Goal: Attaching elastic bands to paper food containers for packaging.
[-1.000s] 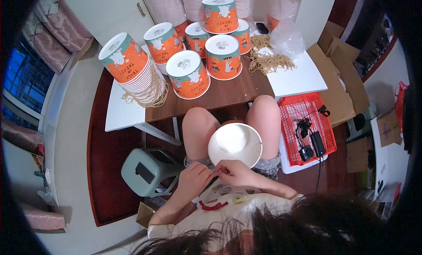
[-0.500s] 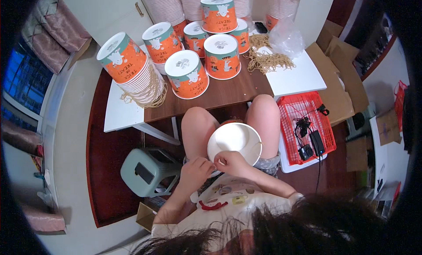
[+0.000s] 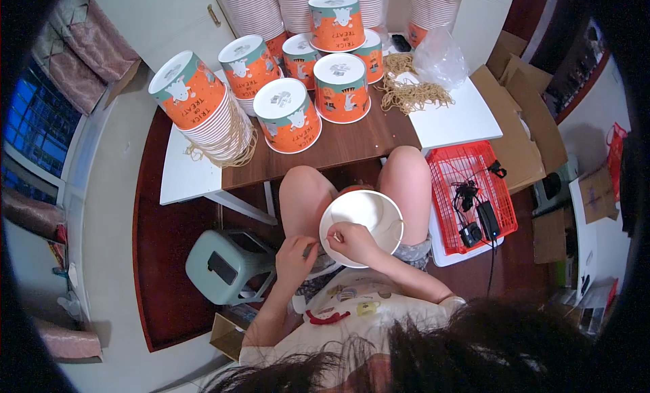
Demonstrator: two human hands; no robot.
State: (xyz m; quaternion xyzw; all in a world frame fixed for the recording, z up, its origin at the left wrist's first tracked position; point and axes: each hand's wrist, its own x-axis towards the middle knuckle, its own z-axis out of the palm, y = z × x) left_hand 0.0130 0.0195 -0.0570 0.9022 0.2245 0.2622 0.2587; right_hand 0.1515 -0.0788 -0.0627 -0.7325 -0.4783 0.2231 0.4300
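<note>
There are one left hand [image 3: 294,263], one right hand [image 3: 353,244], one open white bucket [image 3: 365,207], seven upturned orange buckets [image 3: 289,127], four tall bucket stacks [image 3: 298,7], one table [image 3: 386,134], one stool [image 3: 204,261] and one red basket [image 3: 500,213].

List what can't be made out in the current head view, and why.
- Head view: what, if anything, the right hand pinches; too small, partly covered by its own fingers.
- Head view: the inside of the left hand; hidden by its back and curled fingers.
- Head view: most of the outer wall of the white-lined bucket; hidden by its own rim.
- Head view: the tops of the rear bucket stacks; cut off by the upper edge.
</note>
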